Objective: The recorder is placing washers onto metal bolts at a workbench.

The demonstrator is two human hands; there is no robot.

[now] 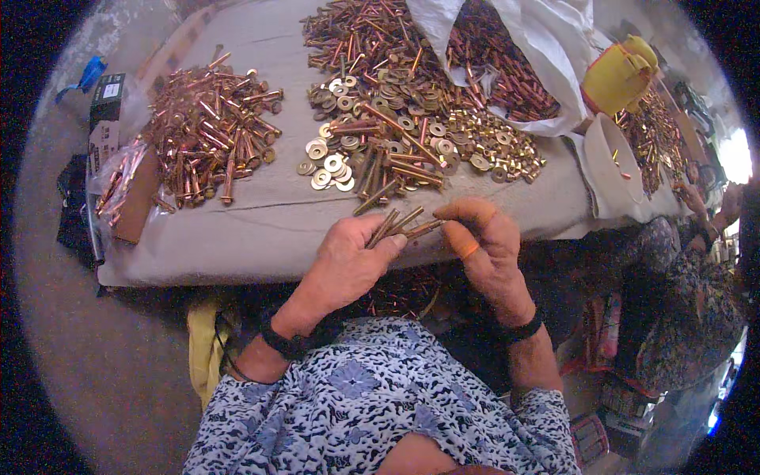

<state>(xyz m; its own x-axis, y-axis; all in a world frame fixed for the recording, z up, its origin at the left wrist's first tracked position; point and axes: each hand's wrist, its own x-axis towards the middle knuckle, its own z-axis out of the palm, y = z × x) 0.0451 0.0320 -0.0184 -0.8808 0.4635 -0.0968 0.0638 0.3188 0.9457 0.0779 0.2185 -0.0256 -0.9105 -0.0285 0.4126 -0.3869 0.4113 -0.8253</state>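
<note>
My left hand (344, 265) grips a small bundle of copper-coloured bolts (400, 224) at the near edge of a grey cloth-covered table (261, 229). My right hand (487, 253) sits just to the right, its fingertips touching the end of one bolt in the bundle; an orange finger cot covers one finger. Directly beyond my hands lies a pile of brass washers and bolts (380, 146).
A heap of assembled bolts (214, 131) lies at the left. More bolts spill from a white sack (507, 71) at the back. A yellow container (617, 75) and a white bucket (613, 162) stand at the right. Another person (681, 309) sits at the right.
</note>
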